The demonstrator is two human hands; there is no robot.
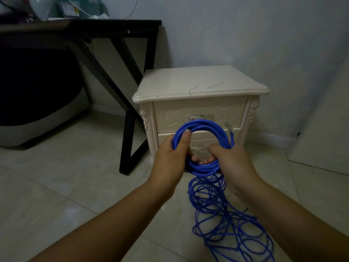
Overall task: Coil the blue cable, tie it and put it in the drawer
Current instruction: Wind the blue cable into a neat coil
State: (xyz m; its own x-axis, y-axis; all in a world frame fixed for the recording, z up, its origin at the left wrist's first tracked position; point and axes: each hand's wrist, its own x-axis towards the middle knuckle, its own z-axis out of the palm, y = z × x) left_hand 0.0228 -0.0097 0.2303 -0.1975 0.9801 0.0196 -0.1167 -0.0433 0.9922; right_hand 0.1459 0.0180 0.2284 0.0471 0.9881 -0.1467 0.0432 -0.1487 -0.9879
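Blue cable (204, 123) coil gripped by left hand (170, 157), right hand (233, 163); slack piled before shut drawer (200, 107).

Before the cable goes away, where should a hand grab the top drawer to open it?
Probably the silvery handle at the middle of the top drawer, reached straight from the front. It is the only part that stands out from the flat, shut front, and because it is centred the drawer should pull out evenly.

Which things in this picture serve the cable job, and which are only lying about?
Job: blue cable, gripped by left hand and right hand; bedside cabinet, top drawer closed.
Lying about: black table; clutter on it.
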